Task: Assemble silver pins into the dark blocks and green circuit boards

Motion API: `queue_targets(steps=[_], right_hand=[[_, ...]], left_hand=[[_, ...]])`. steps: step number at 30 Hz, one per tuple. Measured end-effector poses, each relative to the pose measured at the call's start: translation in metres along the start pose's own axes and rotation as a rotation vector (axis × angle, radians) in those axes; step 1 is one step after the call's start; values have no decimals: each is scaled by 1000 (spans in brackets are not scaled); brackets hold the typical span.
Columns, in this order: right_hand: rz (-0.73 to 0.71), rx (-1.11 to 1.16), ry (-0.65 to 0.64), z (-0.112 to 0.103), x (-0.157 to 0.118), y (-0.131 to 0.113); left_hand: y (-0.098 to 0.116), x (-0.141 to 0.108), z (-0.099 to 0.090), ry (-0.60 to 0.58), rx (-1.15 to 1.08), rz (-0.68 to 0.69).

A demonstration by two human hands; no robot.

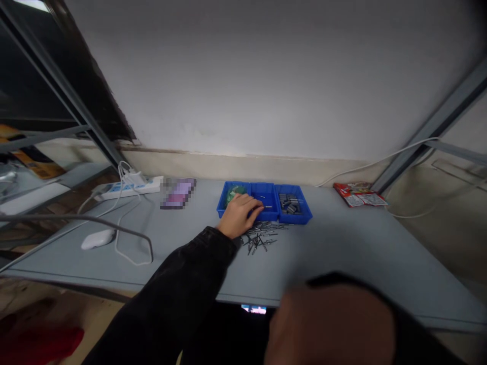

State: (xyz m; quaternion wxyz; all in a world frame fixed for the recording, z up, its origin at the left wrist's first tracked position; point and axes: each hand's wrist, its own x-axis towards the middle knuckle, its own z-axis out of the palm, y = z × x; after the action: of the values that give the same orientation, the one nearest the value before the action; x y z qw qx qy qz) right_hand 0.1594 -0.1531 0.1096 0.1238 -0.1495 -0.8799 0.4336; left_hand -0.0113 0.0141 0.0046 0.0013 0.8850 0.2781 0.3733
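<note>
My left hand reaches over the blue bins, its thumb and fingers pinched together around a thin metal pin above the middle blue bin. A few small pieces lie in that bin. The left blue bin holds small green items, partly behind my hand. Grey cylinders fill part of the right blue bin. In front of the bins lies a loose pile of thin metal pins. Close to the camera, low on the right, my right hand is large and blurred, its fingers hidden.
On the table at the left are a power strip with white cables, a phone and a white case. A red packet lies at the back right, near a metal frame post.
</note>
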Motion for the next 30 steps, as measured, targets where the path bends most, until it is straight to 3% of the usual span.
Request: queue_targets(steps=[3, 4, 6, 8, 11, 14, 30], right_hand=[[75, -46, 284, -61, -7, 21], [102, -119, 521, -77, -7, 35], [43, -329, 809, -97, -2, 71], [-30, -535, 946, -98, 6, 110], [-19, -844, 949, -80, 14, 150], [10, -1024, 862, -61, 16, 161], [75, -990, 949, -53, 17, 178]], left_hand=[[0, 1, -1, -1, 7, 0], [0, 1, -1, 0, 6, -3], [-1, 1, -2, 9, 2, -17], [-2, 1, -2, 32, -4, -44], [-3, 0, -1, 73, -1, -77], [-4, -1, 0, 102, 8, -95], [-1, 1, -1, 109, -24, -101]])
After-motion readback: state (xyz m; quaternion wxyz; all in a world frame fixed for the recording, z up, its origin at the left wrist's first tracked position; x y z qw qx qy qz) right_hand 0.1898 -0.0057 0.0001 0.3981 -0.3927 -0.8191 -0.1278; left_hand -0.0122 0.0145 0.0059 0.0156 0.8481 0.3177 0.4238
